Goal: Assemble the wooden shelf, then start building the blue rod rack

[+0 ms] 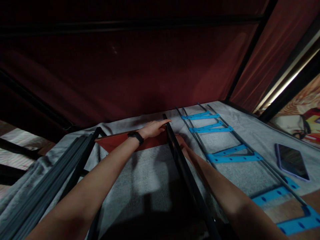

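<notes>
My left hand (153,128), with a black watch (136,136) on its wrist, lies over the upper edge of a red-brown board (125,141). Its index finger stretches across the far end of a black metal bar (182,166), close to a small shiny metal piece (171,123). The thumb is on the near side of the board; its other fingers are mostly hidden. On the bar's right side, my right hand (182,142) is closed against it, fingers partly hidden in shadow. The board spans between this bar and another black bar (82,160) on the left.
To the right, a rack of dark rods joined by blue plastic brackets (235,158) lies on a grey cloth (245,133). A phone (292,161) rests beyond it. Several grey tubes (50,183) lie at left. Behind stands a dark red panel (140,73) with black framing.
</notes>
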Tool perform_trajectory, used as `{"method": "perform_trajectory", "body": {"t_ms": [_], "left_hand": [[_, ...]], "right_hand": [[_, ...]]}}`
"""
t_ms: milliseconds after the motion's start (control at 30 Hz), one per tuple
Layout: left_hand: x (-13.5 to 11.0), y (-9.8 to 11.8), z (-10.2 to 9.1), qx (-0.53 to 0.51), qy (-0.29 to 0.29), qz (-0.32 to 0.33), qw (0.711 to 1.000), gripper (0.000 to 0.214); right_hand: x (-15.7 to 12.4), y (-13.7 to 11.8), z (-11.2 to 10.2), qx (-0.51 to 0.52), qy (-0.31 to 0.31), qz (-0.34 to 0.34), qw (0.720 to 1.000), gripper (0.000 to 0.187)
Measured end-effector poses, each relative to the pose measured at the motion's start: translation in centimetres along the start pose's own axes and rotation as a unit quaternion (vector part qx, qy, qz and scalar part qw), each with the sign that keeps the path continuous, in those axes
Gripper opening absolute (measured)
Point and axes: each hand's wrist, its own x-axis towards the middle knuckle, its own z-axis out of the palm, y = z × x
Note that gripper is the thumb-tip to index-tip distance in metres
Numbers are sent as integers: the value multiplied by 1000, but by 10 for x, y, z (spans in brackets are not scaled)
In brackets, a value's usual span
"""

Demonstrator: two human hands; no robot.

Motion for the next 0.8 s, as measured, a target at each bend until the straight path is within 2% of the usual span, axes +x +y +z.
{"method": "perform_trajectory", "body": {"t_ms": [200,533,667,800], "left_hand": [[1,-5,-1,-40,6,51,998,60],[5,-13,2,-87,25,53,994,54],[3,-9,-3,-96,21,60,993,53],[1,-2,-2,-89,22,64,994,52]], "right_hand": [[-2,-2,-1,-34,-16,-10,999,20],[2,-3,-4,-30,-34,-28,999,21],[2,0,-6,-24,-29,-27,999,19],[-3,-3,-8,-8,1,-29,1000,18]]}}
